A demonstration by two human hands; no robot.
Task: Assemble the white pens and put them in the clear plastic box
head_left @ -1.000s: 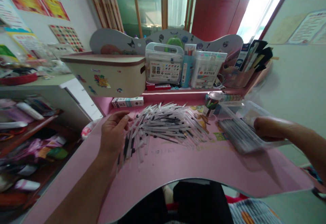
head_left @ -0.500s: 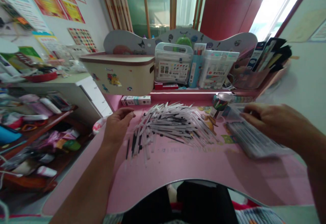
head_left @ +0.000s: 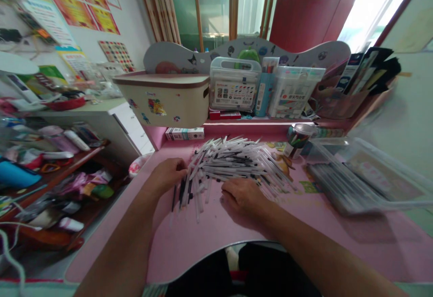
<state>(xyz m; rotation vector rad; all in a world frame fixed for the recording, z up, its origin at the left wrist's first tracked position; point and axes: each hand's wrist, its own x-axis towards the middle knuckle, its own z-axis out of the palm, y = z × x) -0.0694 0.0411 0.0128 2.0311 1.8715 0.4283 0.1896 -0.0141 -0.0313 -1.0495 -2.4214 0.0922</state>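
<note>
A loose heap of slim white-and-black plastic sticks [head_left: 233,158] lies mid-desk on a pink, curved-edged desk [head_left: 181,249]. The left hand [head_left: 167,175] half curls at its left edge, the right hand [head_left: 245,196] curls at its near edge. Light pressure should suit crisscrossed sticks. Fingertips are hidden; I cannot tell what either holds.

Lettering too small or blurred to read, fine print on the label [head_left: 233,93] of the handled plastic case [head_left: 221,74], characters beside a red dot [head_left: 284,97] on the clear pen case [head_left: 299,85], print on the small carton [head_left: 185,134].
</note>
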